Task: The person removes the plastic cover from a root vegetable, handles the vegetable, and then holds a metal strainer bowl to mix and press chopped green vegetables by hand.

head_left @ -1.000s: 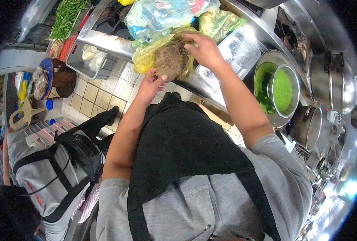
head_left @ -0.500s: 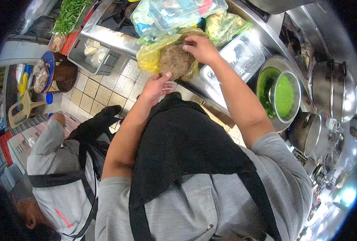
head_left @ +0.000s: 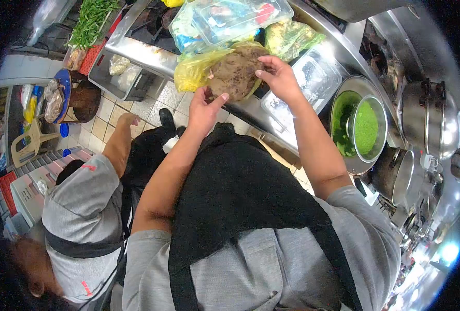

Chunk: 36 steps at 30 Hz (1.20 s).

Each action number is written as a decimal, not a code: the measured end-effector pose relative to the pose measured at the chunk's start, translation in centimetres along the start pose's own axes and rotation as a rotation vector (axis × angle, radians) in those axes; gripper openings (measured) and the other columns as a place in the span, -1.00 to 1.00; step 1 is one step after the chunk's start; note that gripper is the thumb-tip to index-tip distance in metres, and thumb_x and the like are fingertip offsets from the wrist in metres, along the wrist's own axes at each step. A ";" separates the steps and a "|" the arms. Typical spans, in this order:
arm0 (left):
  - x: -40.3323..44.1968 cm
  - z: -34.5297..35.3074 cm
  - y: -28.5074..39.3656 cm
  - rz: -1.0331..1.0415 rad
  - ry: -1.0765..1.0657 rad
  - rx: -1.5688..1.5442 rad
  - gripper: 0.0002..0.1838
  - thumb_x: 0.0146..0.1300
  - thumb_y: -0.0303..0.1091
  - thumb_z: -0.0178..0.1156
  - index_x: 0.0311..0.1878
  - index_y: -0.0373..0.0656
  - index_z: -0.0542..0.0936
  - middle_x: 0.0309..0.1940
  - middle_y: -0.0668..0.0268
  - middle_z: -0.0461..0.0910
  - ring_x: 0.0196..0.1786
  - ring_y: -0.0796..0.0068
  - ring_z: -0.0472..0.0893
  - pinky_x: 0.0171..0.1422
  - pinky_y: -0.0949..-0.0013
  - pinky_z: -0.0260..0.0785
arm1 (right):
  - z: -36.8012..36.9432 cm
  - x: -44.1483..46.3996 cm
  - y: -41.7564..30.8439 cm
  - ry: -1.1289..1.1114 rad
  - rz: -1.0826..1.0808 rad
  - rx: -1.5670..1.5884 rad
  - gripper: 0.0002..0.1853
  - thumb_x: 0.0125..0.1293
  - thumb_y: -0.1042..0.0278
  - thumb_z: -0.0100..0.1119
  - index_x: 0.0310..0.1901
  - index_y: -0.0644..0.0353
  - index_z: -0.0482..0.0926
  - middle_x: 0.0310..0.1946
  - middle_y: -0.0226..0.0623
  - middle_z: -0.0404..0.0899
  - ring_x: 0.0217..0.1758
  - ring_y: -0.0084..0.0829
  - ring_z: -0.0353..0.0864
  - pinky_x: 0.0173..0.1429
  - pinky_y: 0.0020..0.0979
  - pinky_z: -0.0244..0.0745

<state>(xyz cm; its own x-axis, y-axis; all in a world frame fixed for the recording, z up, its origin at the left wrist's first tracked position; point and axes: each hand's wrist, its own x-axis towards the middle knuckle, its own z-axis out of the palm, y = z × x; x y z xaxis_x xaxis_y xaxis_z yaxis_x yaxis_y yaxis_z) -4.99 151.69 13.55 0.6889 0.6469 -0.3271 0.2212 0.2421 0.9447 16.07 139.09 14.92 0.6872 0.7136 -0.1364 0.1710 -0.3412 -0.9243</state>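
A flat brown slab (head_left: 235, 72), mottled with darker spots and perhaps meat, is held up between my two hands. My left hand (head_left: 205, 111) grips its lower left edge, thumb in front. At the right edge, the thumb and fingers of my right hand (head_left: 281, 80) pinch it. Beneath and left of the slab spreads a thin yellow plastic bag (head_left: 188, 75), which seems peeled back from it. Just behind lie a clear plastic container (head_left: 235, 23) on other bags and a green bag of pale food (head_left: 292, 39).
A clear lidded tub (head_left: 313, 78) sits right on the steel counter. Past it, a steel bowl of green liquid (head_left: 341, 119) holds a smaller strainer-like bowl (head_left: 367, 127). Large pots (head_left: 429, 119) stand far right. A co-worker (head_left: 85, 207) bends close at my left, near a grey crate (head_left: 103, 72).
More of the brown slab is uncovered, and it is lifted slightly. My right hand has moved right to its edge; my left fingers have closed on it. The co-worker's arm now reaches forward.
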 end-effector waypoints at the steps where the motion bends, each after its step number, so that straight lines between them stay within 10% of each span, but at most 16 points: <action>1: 0.1 0.1 -0.1 0.001 -0.001 0.001 -0.46 0.21 -0.23 0.42 0.12 -0.34 0.47 -0.09 0.20 0.60 -0.17 0.41 0.59 -0.06 0.34 0.48 | -0.2 -0.2 0.1 -0.007 0.002 -0.028 -0.56 0.19 0.38 0.41 0.12 0.20 0.57 0.00 -0.21 0.67 0.09 -0.34 0.62 0.19 -0.35 0.45; 11: -0.5 1.1 1.2 0.148 0.042 0.375 -0.35 0.06 -0.26 0.49 0.18 -0.32 0.45 -0.02 0.04 0.60 -0.08 0.27 0.63 0.04 0.27 0.49 | -1.6 -1.7 -4.8 -0.153 -0.175 -0.344 -0.28 0.12 0.61 0.28 0.36 -0.05 0.41 0.20 -0.15 0.54 0.27 -0.23 0.51 0.35 -0.32 0.37; 22: -0.1 1.3 2.0 0.195 0.011 0.444 -0.28 0.05 -0.24 0.50 0.24 -0.38 0.44 0.04 -0.03 0.61 0.06 0.15 0.64 0.17 0.20 0.47 | 0.3 -1.0 -4.5 -0.224 0.002 -0.209 -0.54 0.26 0.40 0.38 0.21 0.12 0.55 0.04 -0.24 0.66 0.05 -0.47 0.59 0.20 -0.41 0.47; 36: 1.6 0.4 1.4 0.177 0.027 0.411 -0.33 0.13 -0.16 0.45 0.22 -0.36 0.50 -0.04 0.01 0.67 0.00 0.28 0.66 0.12 0.28 0.48 | 0.7 1.2 -5.3 -0.216 -0.104 -0.328 -0.48 0.24 0.23 0.39 0.24 0.09 0.54 0.13 -0.12 0.60 0.16 -0.27 0.59 0.25 -0.33 0.45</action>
<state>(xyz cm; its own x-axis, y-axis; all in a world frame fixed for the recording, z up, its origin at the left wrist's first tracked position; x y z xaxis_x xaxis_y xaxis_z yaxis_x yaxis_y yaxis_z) -3.33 152.79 14.31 0.7240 0.6721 -0.1553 0.3611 -0.1775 0.9155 15.50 142.15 19.40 0.4962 0.8548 -0.1523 0.4719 -0.4127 -0.7791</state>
